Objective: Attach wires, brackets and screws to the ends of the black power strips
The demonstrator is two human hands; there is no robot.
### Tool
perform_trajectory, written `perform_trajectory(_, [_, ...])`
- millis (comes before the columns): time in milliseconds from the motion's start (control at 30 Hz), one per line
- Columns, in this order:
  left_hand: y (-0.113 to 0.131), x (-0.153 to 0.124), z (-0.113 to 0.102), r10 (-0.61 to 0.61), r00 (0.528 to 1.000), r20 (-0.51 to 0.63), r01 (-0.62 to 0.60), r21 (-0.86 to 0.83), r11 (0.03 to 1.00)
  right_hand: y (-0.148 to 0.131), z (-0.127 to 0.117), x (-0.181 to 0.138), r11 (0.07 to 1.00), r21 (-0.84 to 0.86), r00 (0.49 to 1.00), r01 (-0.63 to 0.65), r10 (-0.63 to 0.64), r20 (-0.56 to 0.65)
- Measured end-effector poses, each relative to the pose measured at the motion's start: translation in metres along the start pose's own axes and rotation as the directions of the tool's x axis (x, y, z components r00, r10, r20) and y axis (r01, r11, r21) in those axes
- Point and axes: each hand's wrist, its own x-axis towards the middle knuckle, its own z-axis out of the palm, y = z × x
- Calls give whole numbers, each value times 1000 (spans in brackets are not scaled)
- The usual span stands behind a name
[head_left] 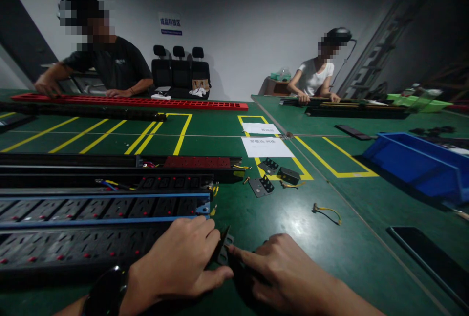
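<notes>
My left hand (pixel 179 262), with a dark watch on the wrist, is closed round a small black end plate (pixel 222 245) at the right end of the nearest black power strip (pixel 73 252). My right hand (pixel 282 272) lies beside it, its forefinger stretched out and pointing at the same plate, the other fingers curled. Whether the right hand holds anything I cannot make out. Further black power strips (pixel 110 206), some with blue edges, lie side by side behind the nearest one.
Black brackets (pixel 261 185) and a small black box (pixel 289 175) lie mid-table by a yellow wire (pixel 328 211) and white papers (pixel 266 147). A blue bin (pixel 414 162) stands right, a dark flat bar (pixel 428 257) near right. Two other people work at long strips at the back.
</notes>
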Motion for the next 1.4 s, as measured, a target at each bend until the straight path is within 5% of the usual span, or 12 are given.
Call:
perform_trajectory(400, [-4,-2,8,49,998,-41,-48,44,998,-9,9,3,992,-122,997,-24,15,-76])
perform_trajectory(833, [-5,-4,14,122,980,-157,-113,63,992,0,6,4,1000,30,999,-7,9,-39])
perform_trajectory(1400, [-2,-3,9,88,991,-101,-80,85,993,1,3,4,997,71,1000,-19,20,-8])
